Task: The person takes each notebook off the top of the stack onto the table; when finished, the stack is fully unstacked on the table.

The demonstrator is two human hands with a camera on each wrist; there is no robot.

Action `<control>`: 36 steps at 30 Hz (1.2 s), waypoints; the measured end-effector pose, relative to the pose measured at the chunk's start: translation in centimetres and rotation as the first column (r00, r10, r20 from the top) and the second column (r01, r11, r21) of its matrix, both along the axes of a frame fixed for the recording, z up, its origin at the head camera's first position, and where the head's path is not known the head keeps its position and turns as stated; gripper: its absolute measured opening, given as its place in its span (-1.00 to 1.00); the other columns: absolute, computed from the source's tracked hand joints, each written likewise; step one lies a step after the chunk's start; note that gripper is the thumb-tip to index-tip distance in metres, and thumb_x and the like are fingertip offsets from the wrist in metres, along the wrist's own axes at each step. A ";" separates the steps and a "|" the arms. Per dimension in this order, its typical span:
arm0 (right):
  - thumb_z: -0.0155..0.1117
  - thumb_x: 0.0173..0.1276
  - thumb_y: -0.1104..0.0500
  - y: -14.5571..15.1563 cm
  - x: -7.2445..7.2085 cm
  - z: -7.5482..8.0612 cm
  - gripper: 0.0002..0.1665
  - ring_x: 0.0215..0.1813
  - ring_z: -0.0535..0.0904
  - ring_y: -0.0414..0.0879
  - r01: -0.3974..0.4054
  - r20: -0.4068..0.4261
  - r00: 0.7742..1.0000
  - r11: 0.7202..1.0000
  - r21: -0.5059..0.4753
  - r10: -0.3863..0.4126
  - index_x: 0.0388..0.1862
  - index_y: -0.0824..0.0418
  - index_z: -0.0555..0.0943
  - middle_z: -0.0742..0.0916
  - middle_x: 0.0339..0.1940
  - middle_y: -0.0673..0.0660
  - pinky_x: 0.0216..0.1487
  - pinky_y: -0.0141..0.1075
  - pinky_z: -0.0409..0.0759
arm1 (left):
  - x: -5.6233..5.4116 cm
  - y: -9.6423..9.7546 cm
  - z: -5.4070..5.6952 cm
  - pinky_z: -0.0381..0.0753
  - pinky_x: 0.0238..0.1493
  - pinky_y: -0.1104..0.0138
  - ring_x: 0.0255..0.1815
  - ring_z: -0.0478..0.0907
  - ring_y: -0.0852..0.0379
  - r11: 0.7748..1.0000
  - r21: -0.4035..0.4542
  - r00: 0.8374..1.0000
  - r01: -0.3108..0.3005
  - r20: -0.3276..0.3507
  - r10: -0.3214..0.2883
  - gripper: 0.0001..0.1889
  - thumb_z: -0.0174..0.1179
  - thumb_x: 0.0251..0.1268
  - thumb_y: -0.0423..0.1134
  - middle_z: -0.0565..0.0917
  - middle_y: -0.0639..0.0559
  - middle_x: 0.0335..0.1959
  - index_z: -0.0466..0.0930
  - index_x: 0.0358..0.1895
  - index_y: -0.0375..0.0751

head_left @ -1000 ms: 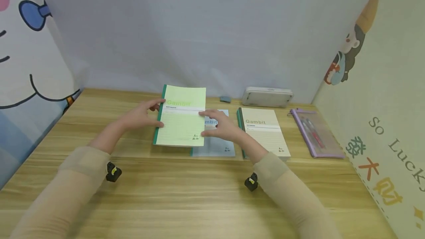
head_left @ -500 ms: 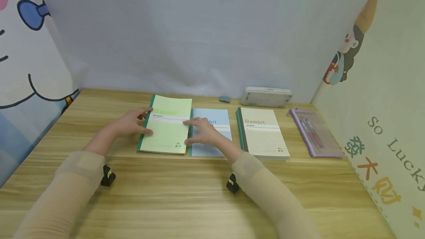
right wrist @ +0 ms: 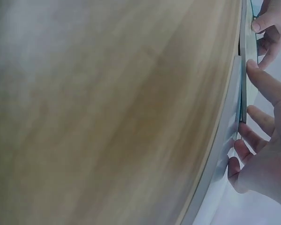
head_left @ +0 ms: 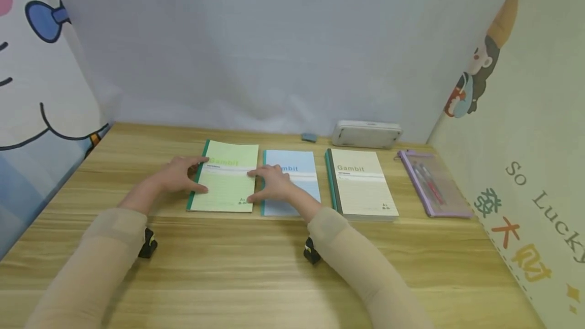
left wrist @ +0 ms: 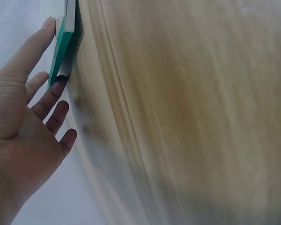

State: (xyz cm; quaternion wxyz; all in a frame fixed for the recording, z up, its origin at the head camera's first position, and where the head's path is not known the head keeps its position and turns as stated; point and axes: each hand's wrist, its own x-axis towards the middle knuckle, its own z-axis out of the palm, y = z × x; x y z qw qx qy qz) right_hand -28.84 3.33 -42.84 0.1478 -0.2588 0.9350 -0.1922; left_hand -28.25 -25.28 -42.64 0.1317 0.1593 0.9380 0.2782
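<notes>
Left hand [head_left: 179, 174] and right hand [head_left: 275, 185] pinch a flat green paper notebook [head_left: 227, 179] at eleven o'clock, likely placed, not let go.

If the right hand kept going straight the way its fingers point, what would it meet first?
The green notebook: the right hand holds its right edge. Beyond the cover, the left hand on the opposite edge would likely come next, though relative heights are hard to judge.

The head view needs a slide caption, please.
Left hand and right hand hold a green notebook beside a blue notebook.
</notes>
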 end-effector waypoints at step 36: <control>0.42 0.14 -0.10 8.4 1.0 6.4 -0.13 0.44 0.14 0.03 -0.121 -0.125 0.988 0.959 -0.258 0.091 0.41 -0.03 0.30 0.32 0.42 0.11 0.35 0.05 0.22 | 0.9 5.6 6.3 0.05 0.26 -0.25 0.30 0.17 -0.27 0.991 -0.104 0.955 0.088 -0.272 -0.114 -0.11 0.31 0.04 0.21 0.46 -0.15 0.20 0.22 0.41 -0.09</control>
